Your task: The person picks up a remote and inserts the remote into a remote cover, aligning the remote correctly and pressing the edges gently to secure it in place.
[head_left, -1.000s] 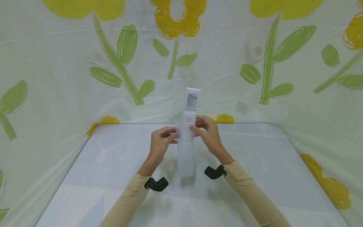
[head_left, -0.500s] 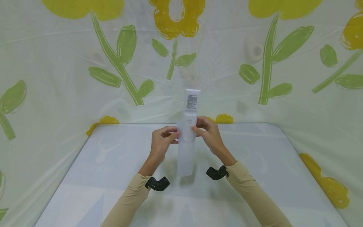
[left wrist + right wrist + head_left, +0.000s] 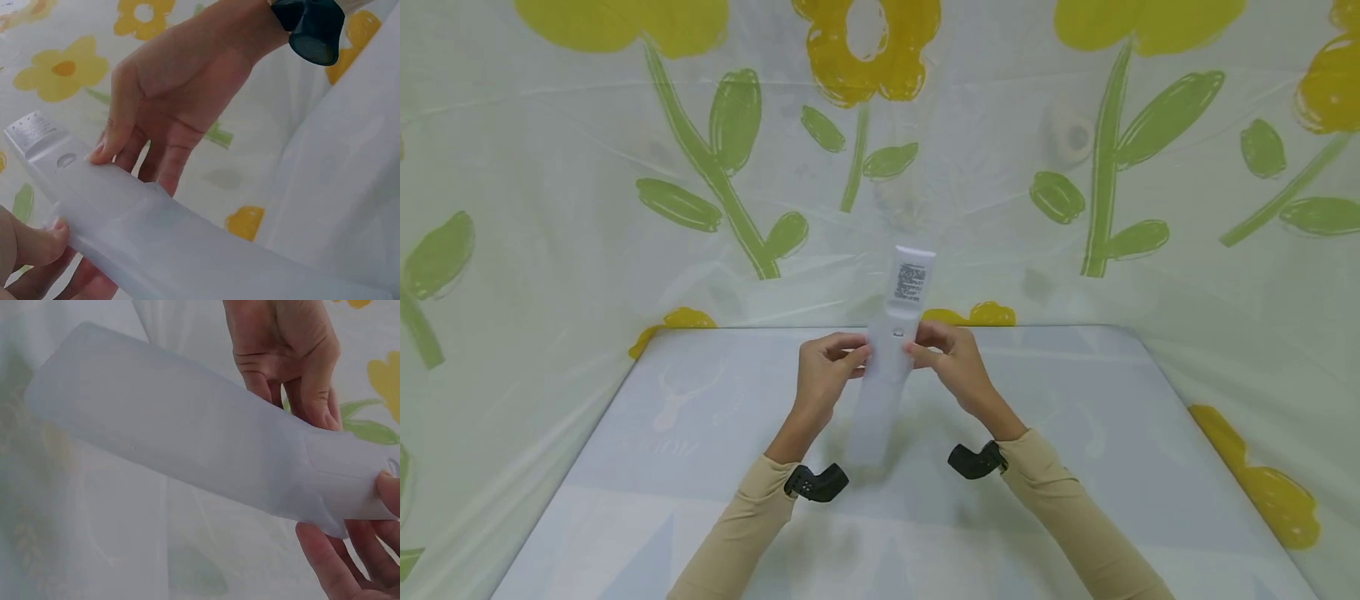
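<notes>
A long white handheld device (image 3: 908, 287) with a printed label and a small oval button is held up between both hands. Its lower part sits within a frosted translucent sleeve (image 3: 175, 419), which reaches down toward the person's left. My left hand (image 3: 826, 373) pinches the sleeve's left edge with thumb and fingers. From the other side my right hand (image 3: 953, 367) grips the device near the button, thumb in front and fingers behind. In the left wrist view the label end (image 3: 34, 132) points to the upper left. What kind of device this is cannot be made out.
A pale table (image 3: 700, 442) with faint printed patterns lies below. A white curtain (image 3: 970, 192) with yellow flowers and green leaves hangs behind and at the sides. Each wrist wears a black camera (image 3: 817, 483).
The device and sleeve have tilted: the lower end swung left, while the label end dropped slightly and leans a little right. The right hand has moved slightly down; both hands keep their hold.
</notes>
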`<state>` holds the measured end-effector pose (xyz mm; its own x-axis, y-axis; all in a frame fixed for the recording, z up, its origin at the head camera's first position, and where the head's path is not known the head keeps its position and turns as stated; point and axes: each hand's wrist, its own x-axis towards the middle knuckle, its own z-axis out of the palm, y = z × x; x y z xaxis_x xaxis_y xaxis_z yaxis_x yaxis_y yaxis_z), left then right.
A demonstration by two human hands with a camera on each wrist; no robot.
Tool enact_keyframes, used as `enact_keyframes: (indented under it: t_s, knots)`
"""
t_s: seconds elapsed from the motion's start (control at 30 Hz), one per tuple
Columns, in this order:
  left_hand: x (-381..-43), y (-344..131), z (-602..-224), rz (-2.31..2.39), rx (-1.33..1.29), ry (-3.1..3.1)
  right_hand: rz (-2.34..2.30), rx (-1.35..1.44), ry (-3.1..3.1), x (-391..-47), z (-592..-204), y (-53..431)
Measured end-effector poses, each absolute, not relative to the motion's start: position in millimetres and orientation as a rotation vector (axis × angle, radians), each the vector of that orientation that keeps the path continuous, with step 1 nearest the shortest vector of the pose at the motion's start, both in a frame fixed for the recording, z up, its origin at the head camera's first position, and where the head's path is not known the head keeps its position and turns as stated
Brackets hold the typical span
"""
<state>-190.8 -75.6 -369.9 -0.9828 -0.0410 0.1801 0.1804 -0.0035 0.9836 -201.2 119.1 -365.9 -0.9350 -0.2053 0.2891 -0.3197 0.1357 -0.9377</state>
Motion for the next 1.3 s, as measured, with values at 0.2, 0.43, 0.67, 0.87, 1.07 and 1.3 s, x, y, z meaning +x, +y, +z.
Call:
enact_keyframes:
  t_s: [0.2,0.43,0.67,0.87,1.07,1.3]
  knots:
    - [-189,-73,-372,-2.07,-0.252,-2.169,1.912,0.547,-2.249,-201,-365,121]
    - [-187,-70,-376,-1.913,-0.326,-2.277,1.859,0.569,-2.29,-193,-368,124]
    - [-185,-73,-374,-1.979,-0.373,-2.299,1.84,0.776,-2.246,-174,-351,129]
    - [-183,-75,-370,-1.979,-0.432,-2.34,1.668,0.817,-2.202,-166,-346,129]
    - [-181,-74,-368,-1.953,-0.472,-2.341,1.541,0.918,-2.127,-165,-350,128]
    - [-179,-73,-365,-1.99,-0.491,-2.301,1.389,1.015,-2.084,-164,-353,124]
